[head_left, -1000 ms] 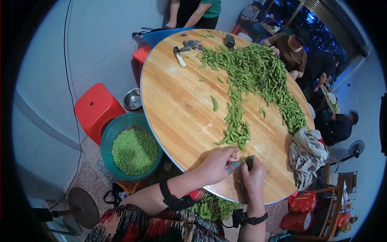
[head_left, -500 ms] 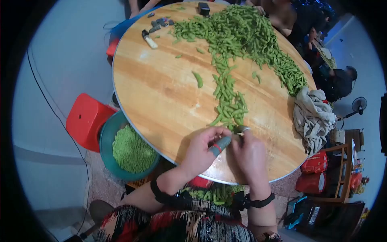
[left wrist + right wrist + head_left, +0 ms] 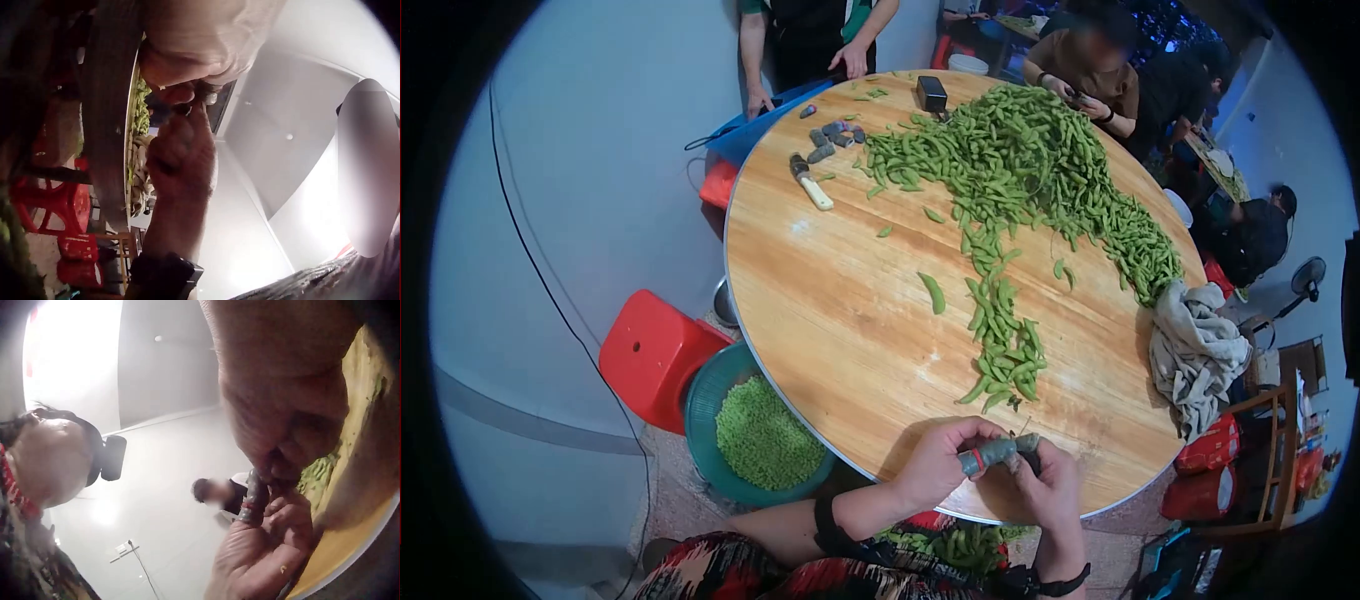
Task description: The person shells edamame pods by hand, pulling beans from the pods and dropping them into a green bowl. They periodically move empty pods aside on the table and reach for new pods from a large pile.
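Observation:
My left hand (image 3: 941,461) and right hand (image 3: 1055,485) meet above the near edge of the round wooden table (image 3: 860,370). The left thumb wears a grey cover (image 3: 988,457) with a red band, its tip against the right fingers. The right thumb has a grey cover too. Between the curled right thumb and fingers is a small dark piece (image 3: 1032,463), mostly hidden; I cannot tell what it is. The left fingers bend in toward it. Just beyond, a narrow trail of green bean pods (image 3: 1008,362) leads back to a large heap of pods (image 3: 1040,150).
A green basket (image 3: 700,430) of shelled beans (image 3: 765,440) stands left, beside a red stool (image 3: 655,350). On the table are a white-handled tool (image 3: 812,188), grey finger covers (image 3: 822,152), a black box (image 3: 931,93) and a crumpled cloth (image 3: 1195,345). Other people are at the far side.
The head view has shifted. My hands stay together at the near edge; they were apart from the pods, then close to the trail's end, and now are nearer the edge again.

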`<state>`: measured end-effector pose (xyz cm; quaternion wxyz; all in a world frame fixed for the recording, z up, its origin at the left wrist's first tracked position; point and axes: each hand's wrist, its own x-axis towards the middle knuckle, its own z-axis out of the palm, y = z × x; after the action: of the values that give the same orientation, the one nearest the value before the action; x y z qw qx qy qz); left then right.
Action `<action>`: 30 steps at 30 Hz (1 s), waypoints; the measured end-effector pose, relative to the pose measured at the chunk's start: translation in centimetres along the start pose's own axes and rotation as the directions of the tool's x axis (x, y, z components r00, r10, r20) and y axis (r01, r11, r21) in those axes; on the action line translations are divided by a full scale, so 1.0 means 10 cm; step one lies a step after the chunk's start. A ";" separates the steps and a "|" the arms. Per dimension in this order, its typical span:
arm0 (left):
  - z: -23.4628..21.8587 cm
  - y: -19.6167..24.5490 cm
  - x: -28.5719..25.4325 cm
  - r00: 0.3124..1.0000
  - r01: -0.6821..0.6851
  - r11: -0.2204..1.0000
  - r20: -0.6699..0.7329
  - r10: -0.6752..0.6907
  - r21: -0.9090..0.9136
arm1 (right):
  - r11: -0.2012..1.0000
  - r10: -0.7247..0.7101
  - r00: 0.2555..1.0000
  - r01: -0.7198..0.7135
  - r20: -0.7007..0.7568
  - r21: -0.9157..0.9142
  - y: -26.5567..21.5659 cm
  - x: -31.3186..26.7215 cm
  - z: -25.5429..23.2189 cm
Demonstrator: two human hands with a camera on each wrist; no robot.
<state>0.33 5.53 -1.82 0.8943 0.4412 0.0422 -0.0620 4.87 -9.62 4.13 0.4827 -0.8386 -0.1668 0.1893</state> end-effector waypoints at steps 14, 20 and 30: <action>0.04 0.04 -0.02 0.978 -0.175 0.940 -0.060 0.201 0.293 | 0.798 0.115 0.944 -0.273 0.310 0.538 0.04 -0.08 0.03; 0.00 0.05 0.03 0.966 -0.193 0.981 0.173 0.191 -0.005 | 0.504 0.199 0.873 -0.480 0.445 0.718 -0.01 -0.12 0.00; 0.19 0.02 -0.01 0.972 -0.212 0.892 -0.005 0.234 0.400 | 0.972 -0.144 0.988 0.130 -0.059 -0.198 0.23 -0.06 0.01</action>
<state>0.25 4.17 -0.50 0.7859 0.6167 0.0014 0.0453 4.47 -10.91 2.17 0.4167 -0.8743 -0.2243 0.1078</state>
